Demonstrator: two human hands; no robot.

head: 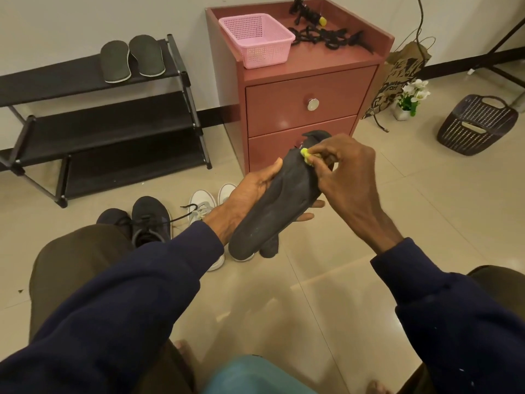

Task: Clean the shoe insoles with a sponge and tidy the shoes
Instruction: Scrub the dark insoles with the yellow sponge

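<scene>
Supports a dark insole (pixel 278 206) from below with the left hand (pixel 250 191), thumb along one edge, fingertips curled up round the other, near end low and far end raised. Pinches a small yellow sponge (pixel 308 156) in the curled fingertips of the right hand (pixel 349 177), pressed against the far part of the insole's upper face. Shows a second dark piece behind the insole, kind not clear.

Finds black shoes (pixel 150 220) and white shoes (pixel 204 206) side by side on the floor just beyond the hands. Finds a red cabinet (pixel 301 109) further back, with a pink basket (pixel 257 38) and black laces (pixel 321 36) on top. Finds two more insoles (pixel 115 62) lying flat on the top shelf of a black shoe rack (pixel 113 132) at the wall, left of the cabinet.
</scene>
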